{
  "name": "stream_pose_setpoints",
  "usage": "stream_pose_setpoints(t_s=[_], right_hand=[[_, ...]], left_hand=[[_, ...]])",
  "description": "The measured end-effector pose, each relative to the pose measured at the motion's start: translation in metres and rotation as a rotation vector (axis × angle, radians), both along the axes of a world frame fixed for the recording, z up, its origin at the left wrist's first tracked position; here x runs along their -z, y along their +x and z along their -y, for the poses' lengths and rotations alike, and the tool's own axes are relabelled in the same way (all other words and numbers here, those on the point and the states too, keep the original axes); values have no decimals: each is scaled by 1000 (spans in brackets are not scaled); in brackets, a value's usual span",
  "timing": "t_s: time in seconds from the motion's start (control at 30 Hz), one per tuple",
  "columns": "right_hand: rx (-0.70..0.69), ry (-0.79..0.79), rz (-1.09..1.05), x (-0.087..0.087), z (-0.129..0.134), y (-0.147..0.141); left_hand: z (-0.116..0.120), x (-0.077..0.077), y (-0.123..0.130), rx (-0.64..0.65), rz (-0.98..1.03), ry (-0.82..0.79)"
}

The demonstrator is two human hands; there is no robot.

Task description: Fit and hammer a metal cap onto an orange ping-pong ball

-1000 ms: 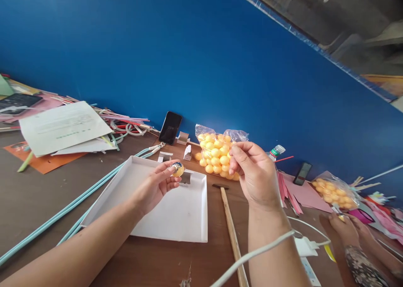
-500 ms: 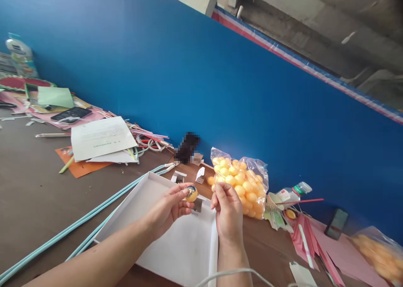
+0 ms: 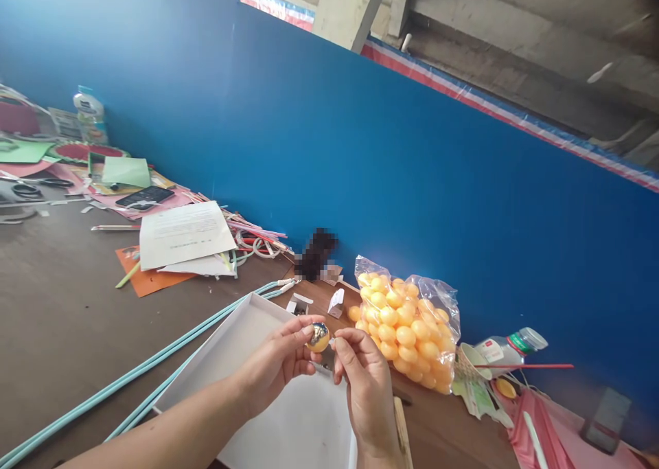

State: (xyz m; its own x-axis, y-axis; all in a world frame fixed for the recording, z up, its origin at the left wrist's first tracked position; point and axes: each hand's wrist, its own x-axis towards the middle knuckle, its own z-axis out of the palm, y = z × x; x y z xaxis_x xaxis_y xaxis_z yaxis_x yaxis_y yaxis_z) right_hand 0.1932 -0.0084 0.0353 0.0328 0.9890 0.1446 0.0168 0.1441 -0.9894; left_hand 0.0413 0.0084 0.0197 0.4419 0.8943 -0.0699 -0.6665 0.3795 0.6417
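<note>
Between the thumb and fingers of my left hand (image 3: 281, 354) is a small shiny gold ball (image 3: 318, 338). My right hand (image 3: 363, 376) is closed in a pinch right beside the ball, with a tiny pale bit showing at its fingertips, too small to name. Both hands are over a shallow white box (image 3: 293, 421), which my forearms partly cover. Behind the right hand sits a clear plastic bag of orange balls (image 3: 406, 335), with one loose orange ball (image 3: 354, 313) at its left side.
Two small opened cartons (image 3: 336, 303) stand behind the box. Pale blue cords (image 3: 169, 345) run along its left. Papers (image 3: 188, 235) and a phone (image 3: 145, 198) lie farther left. A bottle (image 3: 515, 349) and a paper cup (image 3: 471, 362) lie right, before a blue wall (image 3: 329, 146).
My right hand has moved left, bringing its fingertips from apart to right against the gold ball. The camera view has shifted, so the table things appear farther right and lower.
</note>
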Motion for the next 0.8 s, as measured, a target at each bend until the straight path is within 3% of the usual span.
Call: stream_pose_setpoints(t_s=[0.57, 0.8], right_hand=[[119, -16, -137, 14, 19, -15], [81, -10, -198, 19, 16, -14]], left_hand=[[3, -3, 1, 28, 6, 41], [2, 1, 2, 37, 5, 63]])
